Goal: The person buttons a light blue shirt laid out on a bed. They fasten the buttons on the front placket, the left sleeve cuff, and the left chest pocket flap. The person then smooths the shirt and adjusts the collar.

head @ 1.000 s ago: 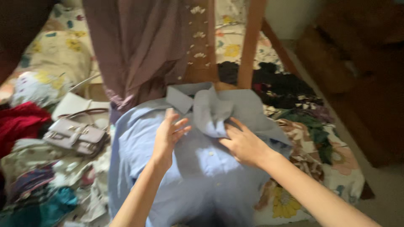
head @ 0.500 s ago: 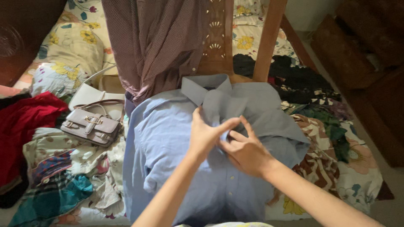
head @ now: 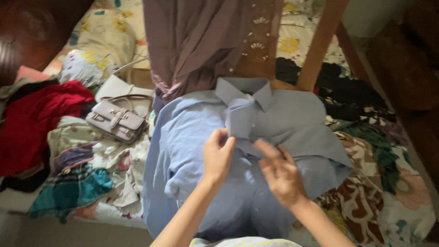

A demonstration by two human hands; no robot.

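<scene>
A light blue shirt (head: 274,132) lies face up, draped over what looks like a chair seat, its collar (head: 244,91) pointing away from the camera and its smooth cotton front running down toward the viewer. No package, label or sign shows anywhere around the shirt.

The left hand (head: 218,155) reaches in from below, wrist straight, fingers curled closed and pinching the shirt's button strip just below the collar. The right hand (head: 281,174) comes in from the lower right, palm down on the shirt front beside the left hand; its fingers are spread and slightly blurred, and whether they grip any cloth I cannot tell.

Behind the collar hangs a maroon checked cloth (head: 201,41), thin and loosely folded, beside a carved wooden chair back (head: 260,41) and a slanting wooden post (head: 320,45). Left of the shirt sits a small lilac leather handbag (head: 116,120) with a flap and metal clasp, and further left a crumpled red garment (head: 36,119). A floral bedsheet (head: 100,36) lies beneath, with dark clothes (head: 352,96) heaped right of the shirt.
</scene>
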